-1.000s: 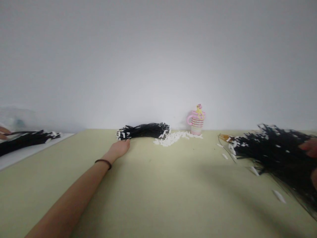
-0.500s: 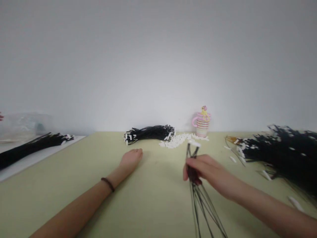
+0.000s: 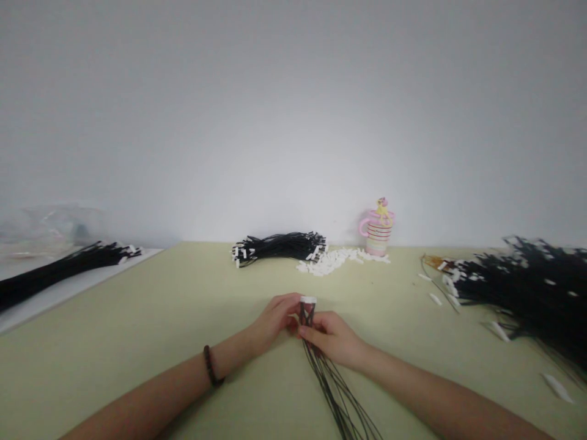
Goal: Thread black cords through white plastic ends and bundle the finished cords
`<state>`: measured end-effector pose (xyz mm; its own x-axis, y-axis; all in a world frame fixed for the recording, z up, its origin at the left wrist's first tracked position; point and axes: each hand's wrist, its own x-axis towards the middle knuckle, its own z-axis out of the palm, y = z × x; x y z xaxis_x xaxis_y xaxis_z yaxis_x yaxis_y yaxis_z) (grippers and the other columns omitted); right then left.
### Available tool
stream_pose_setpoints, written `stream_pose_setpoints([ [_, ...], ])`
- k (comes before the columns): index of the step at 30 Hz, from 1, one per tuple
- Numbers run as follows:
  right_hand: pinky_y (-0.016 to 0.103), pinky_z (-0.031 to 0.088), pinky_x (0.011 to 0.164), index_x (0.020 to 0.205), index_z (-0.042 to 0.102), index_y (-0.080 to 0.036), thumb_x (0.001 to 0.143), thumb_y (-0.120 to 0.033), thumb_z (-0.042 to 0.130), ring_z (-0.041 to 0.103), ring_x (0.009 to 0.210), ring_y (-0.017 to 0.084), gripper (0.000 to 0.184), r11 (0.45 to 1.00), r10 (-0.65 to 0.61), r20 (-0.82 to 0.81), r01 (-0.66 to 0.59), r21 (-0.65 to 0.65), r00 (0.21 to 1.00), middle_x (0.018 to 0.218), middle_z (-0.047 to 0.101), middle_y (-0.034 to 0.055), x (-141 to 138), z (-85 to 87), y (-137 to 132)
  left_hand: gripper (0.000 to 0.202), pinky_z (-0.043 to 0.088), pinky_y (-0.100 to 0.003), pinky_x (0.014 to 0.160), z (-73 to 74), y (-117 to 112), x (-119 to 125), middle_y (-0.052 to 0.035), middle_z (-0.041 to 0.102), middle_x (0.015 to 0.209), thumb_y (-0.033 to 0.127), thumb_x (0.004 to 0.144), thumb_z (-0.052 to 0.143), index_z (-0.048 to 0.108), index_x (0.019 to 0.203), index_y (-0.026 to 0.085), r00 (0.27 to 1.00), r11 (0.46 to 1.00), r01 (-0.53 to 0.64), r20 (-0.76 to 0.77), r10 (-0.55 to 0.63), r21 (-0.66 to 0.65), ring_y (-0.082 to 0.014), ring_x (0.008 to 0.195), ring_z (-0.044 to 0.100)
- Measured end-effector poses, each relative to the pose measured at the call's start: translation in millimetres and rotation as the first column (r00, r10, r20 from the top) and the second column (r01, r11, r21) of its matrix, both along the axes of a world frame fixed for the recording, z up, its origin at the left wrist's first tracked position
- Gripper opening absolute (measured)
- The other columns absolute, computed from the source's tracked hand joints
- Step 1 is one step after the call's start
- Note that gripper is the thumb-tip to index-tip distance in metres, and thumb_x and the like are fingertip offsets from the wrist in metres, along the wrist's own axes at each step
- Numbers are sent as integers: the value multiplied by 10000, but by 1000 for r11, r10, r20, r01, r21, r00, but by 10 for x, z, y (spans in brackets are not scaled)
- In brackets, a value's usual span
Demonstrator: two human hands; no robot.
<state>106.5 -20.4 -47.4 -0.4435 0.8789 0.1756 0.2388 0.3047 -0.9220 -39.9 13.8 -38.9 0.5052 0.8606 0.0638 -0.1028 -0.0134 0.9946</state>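
Observation:
My right hand [image 3: 332, 336] grips a thin bunch of black wires [image 3: 337, 391] near their top, where a white connector [image 3: 307, 300] sits. The wires trail down toward me over the yellow-green table [image 3: 137, 318]. My left hand [image 3: 275, 318], with a dark bracelet on its wrist, pinches the same bunch just below the connector, touching my right hand. Both hands meet at the middle of the table.
A black wire bundle [image 3: 277, 245] lies at the far edge by a heap of small white connectors [image 3: 332, 261] and a pink cup [image 3: 378, 227]. A big loose pile of wires [image 3: 527, 287] fills the right. Another bundle [image 3: 59, 269] lies on a white surface at left.
My left hand left the far bundle and came back to the middle. My right hand brought a few wires from the right pile, and both hands now meet on them.

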Motion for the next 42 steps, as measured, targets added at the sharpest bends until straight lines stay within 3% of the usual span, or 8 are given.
stream_pose_setpoints([
  [5,192,258,480,736,602,-130,730,-359,549,363,511,82,235,998,-69,-90,70,10,994,546,449,-22,-1,-50,42,269,295,-194,478,4,39,-48,8,498,605,391,714,552,551,735,123,986,991,-4,-162,27,137,-74,517,408],
  [12,197,236,425,648,507,-141,770,-351,478,332,438,66,245,972,-233,-226,218,-91,946,490,387,-46,4,-37,25,271,260,-188,443,-32,65,-35,51,421,519,406,770,481,505,764,136,951,962,82,-310,3,262,-63,465,373],
  [22,181,247,379,599,460,-150,724,-219,469,363,376,51,143,946,-266,-278,194,-260,923,445,413,-57,-6,-2,25,270,267,-182,425,-53,55,-36,46,449,529,420,773,468,472,736,153,931,959,133,-363,-34,251,-63,452,388],
  [27,169,227,347,594,475,-141,747,-269,456,357,352,40,201,944,-237,-315,141,-300,919,457,448,-44,4,8,25,253,302,-184,439,-26,36,-13,7,534,641,409,784,453,468,778,157,941,957,160,-329,-74,241,-68,487,427],
  [30,170,212,332,621,473,-142,768,-286,431,340,333,37,210,958,-168,-326,76,-277,930,475,498,-31,6,13,23,262,291,-188,430,-9,35,-13,11,527,591,421,787,440,461,774,160,935,954,164,-347,-70,249,-74,472,432],
  [37,183,159,330,692,519,-144,726,-301,519,275,311,40,161,949,-184,-288,93,-302,940,394,398,-73,31,53,6,249,253,-184,376,-77,61,-6,60,419,552,413,779,448,461,751,166,943,964,66,-332,24,258,-49,400,351],
  [39,183,155,344,708,535,-141,702,-293,545,270,331,41,152,941,-175,-282,76,-329,943,393,365,-80,37,71,-2,238,251,-182,367,-94,122,-15,67,401,536,403,771,453,464,743,167,948,970,-33,-299,106,242,-46,388,336],
  [42,189,153,373,746,577,-123,713,-325,532,264,357,41,209,938,-179,-270,82,-337,946,398,340,-78,44,77,7,218,230,-183,356,-80,285,-88,71,394,516,377,743,474,491,766,161,924,945,-270,-225,308,186,-47,371,324],
])
